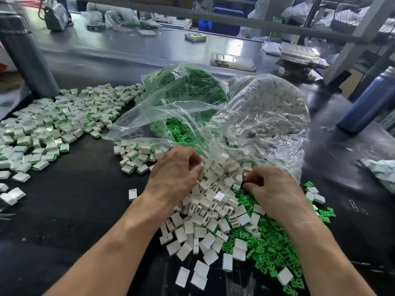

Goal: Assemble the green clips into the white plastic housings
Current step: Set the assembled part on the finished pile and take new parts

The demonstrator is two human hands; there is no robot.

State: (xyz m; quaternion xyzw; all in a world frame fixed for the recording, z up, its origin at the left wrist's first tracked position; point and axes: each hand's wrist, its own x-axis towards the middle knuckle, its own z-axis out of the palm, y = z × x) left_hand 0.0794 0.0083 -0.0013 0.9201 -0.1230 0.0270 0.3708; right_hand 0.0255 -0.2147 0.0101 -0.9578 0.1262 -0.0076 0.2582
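Both hands work at the far edge of a mixed heap on the black bench (74, 206). The left hand (175, 167) lies palm down with its fingers curled into the white plastic housings (205, 212); the fingertips are buried among the parts, so whether it grips one cannot be determined. The right hand (275, 189) is also palm down, its fingers and thumb curled together at the heap's edge; what, if anything, they pinch is hidden. The loose housings fill the gap between the hands and extend toward the person beneath both forearms. The loose green clips (267, 248) lie under and beside the right forearm, touching and partly overlapped by the housings. Just beyond the left hand's fingers lies the open mouth of a clear bag of green clips (192, 86); beyond the right hand lies a clear bag of white housings (271, 107), the two bags side by side and touching. Well to the left of the left hand spreads a wide pile of assembled units (53, 124), white with green showing at their edges. A smaller cluster of the same units lies just beyond the left hand. A blue bottle (369, 99) stands tilted in view, far right of the right hand.
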